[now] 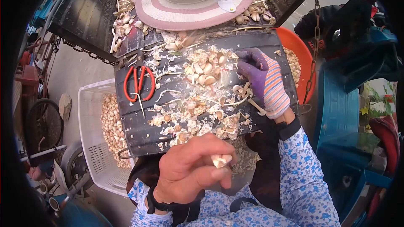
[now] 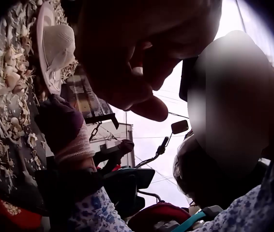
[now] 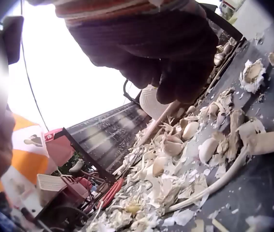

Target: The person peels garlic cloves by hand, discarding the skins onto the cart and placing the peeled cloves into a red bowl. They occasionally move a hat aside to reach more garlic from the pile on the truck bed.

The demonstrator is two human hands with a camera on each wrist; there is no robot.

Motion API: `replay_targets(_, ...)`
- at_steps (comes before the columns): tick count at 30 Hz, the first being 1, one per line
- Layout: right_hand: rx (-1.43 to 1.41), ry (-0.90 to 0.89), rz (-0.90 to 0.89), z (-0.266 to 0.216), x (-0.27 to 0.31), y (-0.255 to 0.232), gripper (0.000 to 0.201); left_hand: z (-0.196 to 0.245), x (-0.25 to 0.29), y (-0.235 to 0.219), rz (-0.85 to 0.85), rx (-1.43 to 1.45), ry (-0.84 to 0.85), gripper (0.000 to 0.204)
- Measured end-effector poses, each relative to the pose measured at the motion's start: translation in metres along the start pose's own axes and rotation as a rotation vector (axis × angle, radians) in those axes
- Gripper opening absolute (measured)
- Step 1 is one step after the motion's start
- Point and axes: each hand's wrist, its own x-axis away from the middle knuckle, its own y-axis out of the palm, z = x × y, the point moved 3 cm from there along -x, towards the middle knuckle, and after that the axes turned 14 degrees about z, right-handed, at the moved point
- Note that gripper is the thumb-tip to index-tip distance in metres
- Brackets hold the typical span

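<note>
- The bare left hand (image 1: pixel 193 164) partly covers the small, pale garlic piece (image 1: pixel 221 160) it pinches; the left wrist view's top edge cuts off that hand.
- The right hand (image 1: pixel 266 82), gloved in purple and striped knit, is too dark in the right wrist view to tell whether it holds anything.
- The pink-and-white woven sun hat (image 1: pixel 185 14) runs past the head view's top edge.
- The black ridged board (image 1: pixel 134 128) hides parts of the orange plastic basin (image 1: pixel 301 44) and the white perforated plastic crate (image 1: pixel 90 134).
</note>
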Motion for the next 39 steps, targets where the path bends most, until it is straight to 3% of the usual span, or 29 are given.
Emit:
replay_targets(2, 0.164, -0.224, -0.004, 0.009, -0.011, 0.014, 0.024, 0.020, 0.005, 0.007, -0.310, -0.136, 0.368, 0.028)
replay_targets(4, 0.414, -0.360, -0.075, 0.005, -0.014, 0.030, 0.029, 0.031, 0.017, 0.015, -0.445, -0.084, 0.620, 0.024)
replay_targets(7, 0.670, -0.477, -0.157, -0.007, -0.010, 0.052, 0.033, 0.047, 0.030, 0.020, -0.526, 0.028, 0.652, 0.022)
replay_targets(10, 0.688, -0.430, -0.307, -0.008, 0.000, 0.062, 0.032, 0.048, 0.039, 0.024, -0.420, 0.033, 0.694, 0.017)
replay_targets(12, 0.507, -0.331, -0.319, -0.005, 0.005, 0.061, 0.029, 0.060, 0.045, 0.024, -0.349, -0.045, 0.654, 0.015)
replay_targets(14, 0.243, -0.180, -0.301, 0.001, 0.004, 0.051, 0.028, 0.076, 0.045, 0.026, -0.300, -0.187, 0.665, 0.014)
replay_targets(16, 0.082, 0.081, -0.093, 0.010, -0.009, 0.036, 0.027, 0.076, 0.049, 0.024, -0.229, -0.264, 0.744, 0.012)
replay_targets(19, 0.410, -0.299, -0.079, 0.023, -0.028, 0.030, 0.025, 0.059, 0.058, 0.023, -0.172, -0.231, 0.817, 0.012)
replay_targets(21, 0.657, -0.546, -0.127, 0.022, -0.026, 0.039, 0.025, 0.064, 0.057, 0.022, -0.252, -0.219, 0.738, 0.015)
replay_targets(24, 0.853, -0.414, -0.273, 0.001, -0.021, 0.048, 0.026, 0.061, 0.037, 0.011, -0.461, -0.210, 0.697, 0.019)
replay_targets(26, 0.938, -0.498, -0.277, 0.003, -0.019, 0.054, 0.025, 0.048, 0.015, -0.005, -0.565, -0.333, 0.657, 0.030)
replay_targets(28, 1.000, -0.588, -0.301, 0.004, -0.017, 0.057, 0.025, 0.014, 0.003, -0.022, -0.181, 0.019, 0.055, 0.029)
replay_targets(30, 0.995, -0.566, -0.314, 0.003, -0.014, 0.054, 0.033, -0.011, -0.022, -0.029, 0.217, 0.189, -0.115, 0.020)
replay_targets(33, 0.987, -0.579, -0.271, -0.002, -0.006, 0.045, 0.036, -0.054, -0.044, -0.062, 0.223, 0.277, -0.264, 0.030)
replay_targets(37, 0.196, 0.060, -0.263, -0.019, 0.003, 0.023, 0.033, -0.069, -0.053, -0.055, 0.238, 0.318, -0.313, 0.032)
replay_targets(39, 0.049, 0.034, -0.343, -0.031, 0.012, 0.015, 0.028, -0.066, -0.056, -0.040, 0.274, 0.369, -0.354, 0.036)
